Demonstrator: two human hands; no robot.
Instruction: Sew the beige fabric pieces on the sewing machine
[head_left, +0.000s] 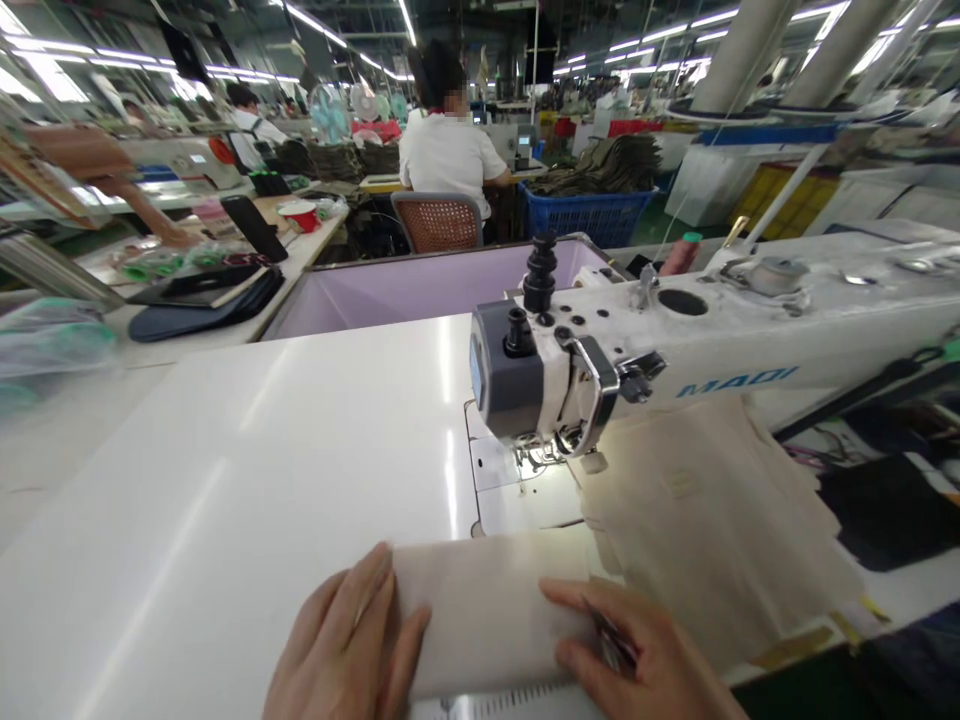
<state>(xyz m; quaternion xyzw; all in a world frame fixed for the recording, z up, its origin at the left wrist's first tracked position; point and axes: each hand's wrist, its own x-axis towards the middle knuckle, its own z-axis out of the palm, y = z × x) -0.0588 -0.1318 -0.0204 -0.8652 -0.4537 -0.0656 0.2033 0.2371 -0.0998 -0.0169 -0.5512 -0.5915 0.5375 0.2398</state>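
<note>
A folded piece of beige fabric [487,610] lies flat on the white sewing table, in front of the needle area. My left hand [345,630] grips its left edge, fingers together and thumb on top. At its right end is my right hand [630,640], thumb and forefinger on the cloth. A small metal tool [615,645], looking like thread snips, is tucked in the right hand and mostly hidden. Beyond the fabric stands the sewing machine head [517,370], its presser foot [536,458] lit. A ruler scale [517,700] shows below the fabric's near edge.
More beige fabric pieces [697,510] lie under the machine arm on the right. A lilac bin [397,285] adjoins the table's far edge. A side table [300,245] at left carries a red cup [300,215] and a phone. A seated co-worker [450,150] faces away.
</note>
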